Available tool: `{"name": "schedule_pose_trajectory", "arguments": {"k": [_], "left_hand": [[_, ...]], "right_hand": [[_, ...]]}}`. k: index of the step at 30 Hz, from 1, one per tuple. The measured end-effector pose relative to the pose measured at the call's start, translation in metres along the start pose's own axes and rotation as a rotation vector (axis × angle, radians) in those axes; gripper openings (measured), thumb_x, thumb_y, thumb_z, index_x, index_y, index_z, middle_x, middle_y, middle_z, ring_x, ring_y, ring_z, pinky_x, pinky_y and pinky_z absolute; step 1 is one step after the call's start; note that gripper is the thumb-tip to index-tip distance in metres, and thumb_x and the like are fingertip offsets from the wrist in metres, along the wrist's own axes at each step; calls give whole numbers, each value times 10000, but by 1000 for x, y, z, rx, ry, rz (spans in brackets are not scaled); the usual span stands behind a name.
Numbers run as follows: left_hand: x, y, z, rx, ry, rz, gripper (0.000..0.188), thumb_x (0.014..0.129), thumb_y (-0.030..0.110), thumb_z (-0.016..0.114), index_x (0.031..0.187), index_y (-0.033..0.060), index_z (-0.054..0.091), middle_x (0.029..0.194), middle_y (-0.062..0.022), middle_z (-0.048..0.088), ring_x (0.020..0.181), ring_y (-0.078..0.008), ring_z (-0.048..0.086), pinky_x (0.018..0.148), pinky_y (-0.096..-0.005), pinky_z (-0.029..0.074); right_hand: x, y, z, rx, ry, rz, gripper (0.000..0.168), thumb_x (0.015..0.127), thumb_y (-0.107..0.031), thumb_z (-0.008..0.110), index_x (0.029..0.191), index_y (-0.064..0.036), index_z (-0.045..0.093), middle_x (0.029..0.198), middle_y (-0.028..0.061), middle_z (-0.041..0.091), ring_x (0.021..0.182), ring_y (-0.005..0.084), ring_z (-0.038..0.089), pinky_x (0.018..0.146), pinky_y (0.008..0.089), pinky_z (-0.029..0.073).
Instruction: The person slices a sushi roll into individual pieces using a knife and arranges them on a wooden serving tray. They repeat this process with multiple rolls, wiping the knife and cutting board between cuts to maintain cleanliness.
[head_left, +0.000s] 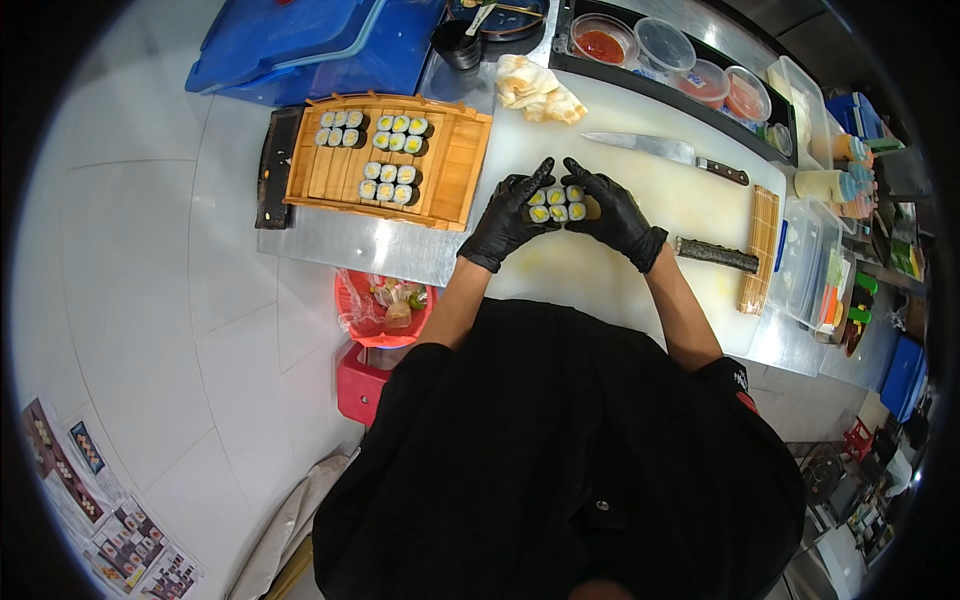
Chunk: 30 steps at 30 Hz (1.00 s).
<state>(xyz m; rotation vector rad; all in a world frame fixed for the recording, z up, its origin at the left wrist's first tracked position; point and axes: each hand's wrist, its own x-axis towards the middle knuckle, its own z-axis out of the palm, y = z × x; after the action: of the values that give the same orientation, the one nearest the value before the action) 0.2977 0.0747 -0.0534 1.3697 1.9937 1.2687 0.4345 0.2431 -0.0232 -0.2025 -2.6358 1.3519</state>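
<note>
My left hand (512, 211), in a black glove, presses on the left side of a block of small cut maki rolls (556, 205). Against the right side of the same rolls rests my gloved right hand (613, 212). The rolls stand cut side up in two rows on a white cutting board (637, 300), with pale and yellow-green filling. To the left, a wooden sushi boat tray (454, 165) carries three groups of similar rolls. An uncut nori roll (718, 255) lies right of my right hand, one end on a bamboo rolling mat (759, 251).
A chef's knife (645, 145) lies beyond my hands, blade pointing left. Near it is a crumpled stained cloth (536, 90). Lidded tubs (703, 81) line a black rack at the back. Below the counter's left part sits a red waste basket (360, 322). A blue bin (315, 52) stands back left.
</note>
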Motion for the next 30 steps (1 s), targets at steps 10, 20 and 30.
{"name": "schedule_pose_trajectory", "arguments": {"k": [10, 20, 30], "left_hand": [[3, -3, 1, 24, -20, -36, 1023, 638, 181, 874, 1493, 174, 312, 1108, -95, 656, 1014, -286, 594, 913, -408, 487], [1, -11, 3, 28, -43, -96, 1113, 645, 206, 852, 1529, 174, 177, 1130, -110, 641, 1045, -353, 564, 943, -473, 454], [-4, 2, -4, 75, 41, 5, 1229, 525, 148, 903, 1525, 144, 187, 1243, -103, 587, 1109, -324, 542, 965, -450, 450]], "right_hand": [[-10, -12, 12, -566, -163, -157, 733, 831, -391, 675, 1399, -21, 397, 1480, 157, 374, 1390, 308, 325, 1162, 467, 226], [-8, -29, 23, -592, -230, -270, 785, 831, -464, 642, 1430, -40, 365, 1478, 165, 371, 1400, 299, 305, 1175, 479, 187], [-11, -32, -20, -331, -24, 22, 905, 659, -160, 826, 1434, -90, 364, 1421, 159, 432, 1253, 357, 465, 1040, 420, 407]]}}
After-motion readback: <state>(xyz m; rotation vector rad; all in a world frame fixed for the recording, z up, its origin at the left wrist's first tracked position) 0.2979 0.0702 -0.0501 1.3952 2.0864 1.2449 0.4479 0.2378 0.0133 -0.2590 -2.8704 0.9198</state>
